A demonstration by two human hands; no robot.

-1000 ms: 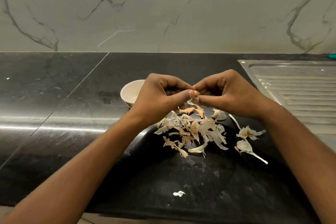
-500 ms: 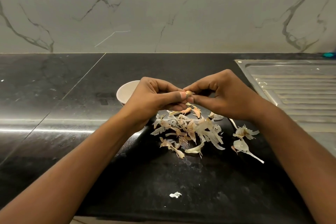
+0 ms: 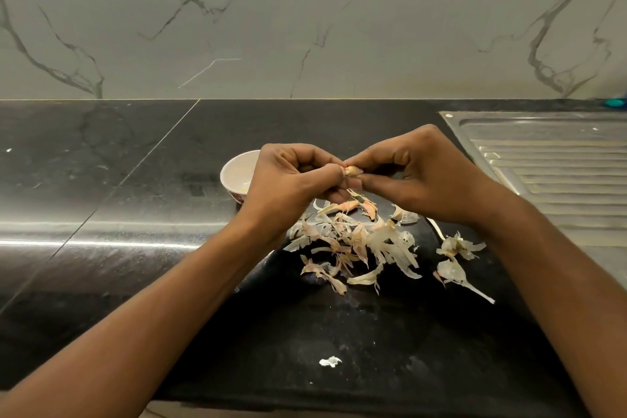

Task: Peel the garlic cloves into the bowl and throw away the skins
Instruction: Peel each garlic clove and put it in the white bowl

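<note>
A pale marble wall (image 3: 305, 27) with grey veins fills the upper part of the view. Below it runs a black stone counter (image 3: 118, 200), glossy, with a bright streak of light across its left side. A ribbed steel draining board (image 3: 559, 163) is set into the counter at the far right.

Both bare forearms reach in from the lower corners and meet over the middle of the counter. The left hand (image 3: 288, 180) is held above the surface, knuckles up, fingers curled under, its thumb stretched towards the right. The right hand (image 3: 424, 176) mirrors it, knuckles raised and fingers bent inward, with thumb and forefinger pointing left. The tips of both hands come together and pinch the same small thing between them.

A little white bowl (image 3: 237, 170) stands on the counter just behind the left hand, which hides its right side; what lies in it cannot be made out. A loose heap of papery garlic skins (image 3: 359, 241), pale with some pinkish pieces, lies on the counter under and in front of the hands. Two larger scraps of skin (image 3: 456, 258) lie apart from the heap, to its right, near the right wrist.

The garlic clove (image 3: 353, 171) sits in the air between the two sets of fingertips, above the heap, with some tan skin on it. One tiny white fragment (image 3: 329, 362) lies alone on the counter near the front edge.
</note>
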